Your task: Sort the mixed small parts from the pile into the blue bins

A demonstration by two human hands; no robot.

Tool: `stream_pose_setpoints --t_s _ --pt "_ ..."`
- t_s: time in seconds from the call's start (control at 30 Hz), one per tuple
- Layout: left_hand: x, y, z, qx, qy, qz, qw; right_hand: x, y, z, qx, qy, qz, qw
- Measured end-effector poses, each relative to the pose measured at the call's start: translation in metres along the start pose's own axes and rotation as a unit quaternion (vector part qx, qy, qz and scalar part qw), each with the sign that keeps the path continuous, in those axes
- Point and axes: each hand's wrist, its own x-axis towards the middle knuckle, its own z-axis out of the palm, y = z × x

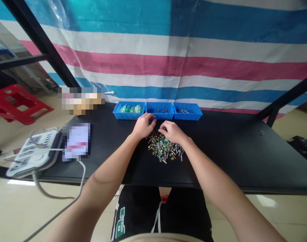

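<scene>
A loose pile of small screws, rivets and green plastic plugs (163,149) lies on the black table (231,158). My left hand (144,125) rests at the pile's far left edge, fingers curled inward. My right hand (172,131) lies on the pile's far side, fingers bent down onto the parts. Whatever either hand pinches is hidden by its fingers. Behind the hands stand three blue bins: the left bin (128,110) holds green plugs, the middle bin (160,110) a few dark screws, the right bin (188,111) a few silver rivets.
A white power strip (33,154) with its cable sits at the table's left end, beside a blurred flat item (76,141). A red plastic stool (17,104) stands on the floor at far left. A striped tarp hangs behind the table, framed by black bars.
</scene>
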Motion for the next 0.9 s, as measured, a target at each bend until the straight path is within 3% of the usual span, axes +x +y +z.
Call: stream_pose_setpoints --t_s 0.27,0.5,0.9 --pt "0.0000 0.0030 -0.0011 -0.015 -0.066 0.046 0.997 0.0007 -0.0005 0.0015 0.047 0.084 0.011 0.995" --pt "-0.0004 0.0051 -0.0017 -0.036 -0.111 0.086 0.989 0.0007 -0.0006 0.0046 0.135 0.111 0.026 0.984" --pt "-0.0005 0.0068 -0.0031 -0.028 -0.076 0.070 0.994 0.0014 -0.0008 0.0055 0.118 0.143 0.023 0.982"
